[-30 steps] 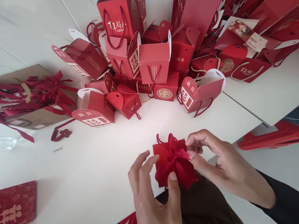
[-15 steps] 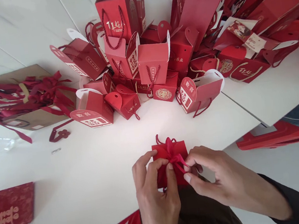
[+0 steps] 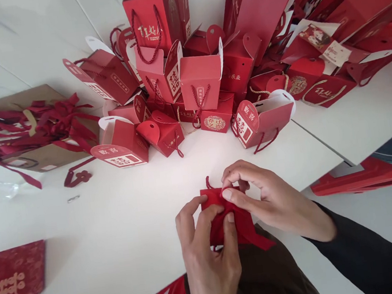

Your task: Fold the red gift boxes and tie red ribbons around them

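Observation:
A small red gift box (image 3: pixel 218 232) sits at the table's front edge, with a twisted cord handle showing at its far side. Across its top lies a red ribbon (image 3: pixel 256 239), gathered in the middle, one flat tail hanging over the right front corner. My left hand (image 3: pixel 208 245) holds the box's left side, its thumb and index finger pinching the ribbon's gathered middle. Just beyond that, my right hand (image 3: pixel 259 194) pinches part of the ribbon between thumb and index finger. The fingers hide most of the knot.
Several red gift boxes (image 3: pixel 199 82) crowd the back of the white table (image 3: pixel 121 232). A cardboard box (image 3: pixel 49 158) of red ribbons stands back left. Nearer lie a flower-ended strap (image 3: pixel 78 177) and a red printed bag (image 3: pixel 15 279). A red stool (image 3: pixel 357 179) is at right.
My right hand has moved up and left, from the ribbon's right side to its far part. A ribbon tail now hangs over the front right corner. The left hand keeps its pinch.

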Tool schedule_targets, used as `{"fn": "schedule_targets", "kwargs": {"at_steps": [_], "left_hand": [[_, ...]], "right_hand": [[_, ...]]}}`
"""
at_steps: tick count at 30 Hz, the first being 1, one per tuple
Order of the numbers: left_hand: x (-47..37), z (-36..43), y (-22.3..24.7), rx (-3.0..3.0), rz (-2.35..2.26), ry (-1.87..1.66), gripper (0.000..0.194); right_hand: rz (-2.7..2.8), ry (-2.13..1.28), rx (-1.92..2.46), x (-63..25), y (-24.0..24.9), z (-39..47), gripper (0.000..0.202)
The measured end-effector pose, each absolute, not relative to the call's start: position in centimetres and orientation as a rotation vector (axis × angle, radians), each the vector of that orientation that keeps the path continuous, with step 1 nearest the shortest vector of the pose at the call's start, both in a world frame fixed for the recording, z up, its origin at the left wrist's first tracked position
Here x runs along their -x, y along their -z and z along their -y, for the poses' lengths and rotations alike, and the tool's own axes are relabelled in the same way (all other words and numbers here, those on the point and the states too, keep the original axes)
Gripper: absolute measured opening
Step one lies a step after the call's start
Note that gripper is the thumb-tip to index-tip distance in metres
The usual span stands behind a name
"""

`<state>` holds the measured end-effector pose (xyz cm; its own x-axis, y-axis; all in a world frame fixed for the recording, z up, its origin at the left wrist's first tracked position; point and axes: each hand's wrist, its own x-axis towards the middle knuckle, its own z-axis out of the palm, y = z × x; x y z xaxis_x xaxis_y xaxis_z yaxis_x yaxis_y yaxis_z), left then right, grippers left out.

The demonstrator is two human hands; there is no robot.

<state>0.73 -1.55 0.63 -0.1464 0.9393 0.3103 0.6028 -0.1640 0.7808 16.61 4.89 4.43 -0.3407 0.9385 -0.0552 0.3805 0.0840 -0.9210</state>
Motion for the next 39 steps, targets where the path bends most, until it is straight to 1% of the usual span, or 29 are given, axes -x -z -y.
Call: {"fn": "schedule_targets", "kwargs": {"at_steps": [7, 10, 18, 20, 23, 26, 28, 29, 31, 32, 34, 36, 37, 39], "left_hand": [[-1.0, 1.3, -0.8, -1.731, -1.742, -1.191, 0.008], [-1.2, 1.2, -0.9, -1.724, -1.761, -1.185, 0.007], [-1.2, 1.5, -0.8, -1.645, -1.784, -1.162, 0.007], [-0.8, 1.6, -0.9, -1.621, -1.747, -1.164, 0.012], [-0.3, 1.8, -1.1, -1.651, -1.698, -1.150, 0.017], [-0.4, 1.8, -1.1, -1.678, -1.694, -1.152, 0.014], [-0.7, 1.6, -1.0, -1.662, -1.736, -1.175, 0.009], [-0.8, 1.5, -1.0, -1.648, -1.756, -1.184, 0.007], [-0.8, 1.5, -0.9, -1.632, -1.757, -1.184, 0.006], [-0.6, 1.5, -0.9, -1.644, -1.739, -1.179, 0.007], [0.1, 1.8, -0.9, -1.708, -1.705, -1.162, 0.017], [0.9, 2.4, -1.0, -1.724, -1.743, -1.141, 0.024], [1.3, 2.7, -1.0, -1.696, -1.783, -1.129, 0.024], [1.8, 3.4, -1.1, -1.613, -1.856, -1.114, 0.015]], "right_hand": [[1.541, -1.515, 1.343, -17.0, -4.7, -4.4, 0.014], [1.472, -1.553, 1.319, -17.0, -4.2, -4.6, 0.016], [1.516, -1.468, 1.385, -17.0, -3.9, -4.8, 0.016], [1.553, -1.378, 1.426, -17.3, -4.2, -4.4, 0.012], [1.656, -1.180, 1.487, -17.7, -4.9, -3.5, 0.017], [1.860, -1.113, 1.507, -17.8, -5.2, -2.6, 0.012], [1.927, -1.158, 1.517, -17.9, -5.0, -2.4, 0.004], [1.927, -1.183, 1.522, -17.9, -4.9, -2.4, 0.004], [1.918, -1.214, 1.521, -18.1, -4.8, -2.4, 0.011], [1.914, -1.217, 1.516, -18.2, -4.8, -2.6, 0.011], [1.889, -1.206, 1.508, -18.3, -4.7, -3.0, 0.008], [1.847, -1.174, 1.513, -18.1, -4.6, -3.7, 0.018], [1.835, -1.158, 1.517, -17.9, -4.5, -4.0, 0.023], [1.832, -1.156, 1.510, -17.4, -4.4, -4.7, 0.023]]}}
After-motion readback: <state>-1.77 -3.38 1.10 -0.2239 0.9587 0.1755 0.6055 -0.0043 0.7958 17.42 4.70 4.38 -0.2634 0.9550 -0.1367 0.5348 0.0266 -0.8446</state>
